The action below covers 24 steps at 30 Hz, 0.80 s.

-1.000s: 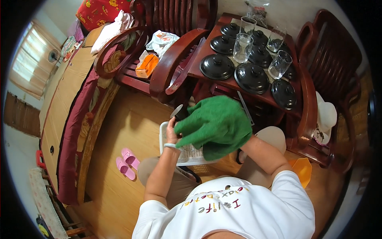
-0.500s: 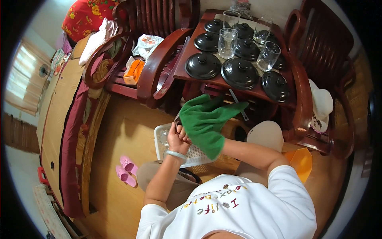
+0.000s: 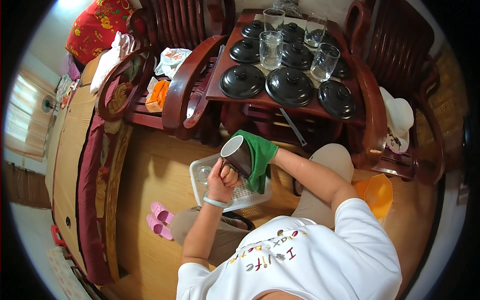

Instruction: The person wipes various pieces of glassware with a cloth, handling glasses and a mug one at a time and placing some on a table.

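Note:
A dark brown mug (image 3: 240, 161) with a pale inside is tilted over a white plastic basket (image 3: 196, 185). My left hand (image 3: 221, 181) is closed round its handle. A green cloth (image 3: 261, 162) lies against the mug's other side and base. My right hand (image 3: 275, 156) is mostly hidden by that cloth and presses it to the mug; only the wrist end shows. Inside the basket, beside my left hand, sits a clear glass piece (image 3: 203, 173).
Ahead stands a dark red wooden table (image 3: 215, 95) with several black lids (image 3: 289, 87) and clear glasses (image 3: 271, 50). Wooden armchairs (image 3: 177, 105) flank it. Pink slippers (image 3: 160, 220) lie on the floor at left, and a yellow bin (image 3: 377, 195) stands at right.
The green cloth was spread over the mug and my right hand; now it is gathered round the mug's side, and the mug's rim and body show. My left hand still grips.

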Motion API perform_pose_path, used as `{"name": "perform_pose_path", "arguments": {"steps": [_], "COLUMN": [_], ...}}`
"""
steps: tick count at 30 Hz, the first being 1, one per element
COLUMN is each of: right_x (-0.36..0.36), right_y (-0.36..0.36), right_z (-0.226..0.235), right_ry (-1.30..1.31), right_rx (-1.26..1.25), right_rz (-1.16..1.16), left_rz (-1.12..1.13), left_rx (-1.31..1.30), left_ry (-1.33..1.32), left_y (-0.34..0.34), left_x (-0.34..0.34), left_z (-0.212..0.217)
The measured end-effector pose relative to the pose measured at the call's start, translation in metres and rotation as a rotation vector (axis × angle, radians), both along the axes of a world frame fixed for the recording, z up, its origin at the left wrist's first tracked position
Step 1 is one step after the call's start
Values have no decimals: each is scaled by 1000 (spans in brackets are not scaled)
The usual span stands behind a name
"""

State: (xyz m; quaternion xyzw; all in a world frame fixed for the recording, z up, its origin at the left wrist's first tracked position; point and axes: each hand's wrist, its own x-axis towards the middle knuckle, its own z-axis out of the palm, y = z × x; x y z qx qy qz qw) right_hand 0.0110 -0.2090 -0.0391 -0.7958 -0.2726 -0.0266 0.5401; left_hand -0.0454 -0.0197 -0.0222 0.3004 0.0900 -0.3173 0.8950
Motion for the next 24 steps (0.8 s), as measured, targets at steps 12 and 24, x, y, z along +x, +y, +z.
{"name": "perform_pose_path", "arguments": {"steps": [12,24], "right_x": [-16,-26], "right_y": [3,0], "right_z": [-9,44], "right_ry": [160,-274], "right_rx": [221,-376], "right_rz": [24,-158], "left_rz": [160,364], "left_rx": [185,1044], "left_ry": [-240,-921], "left_y": [-13,-26], "left_x": [1,-4], "left_z": [0,-11]}}
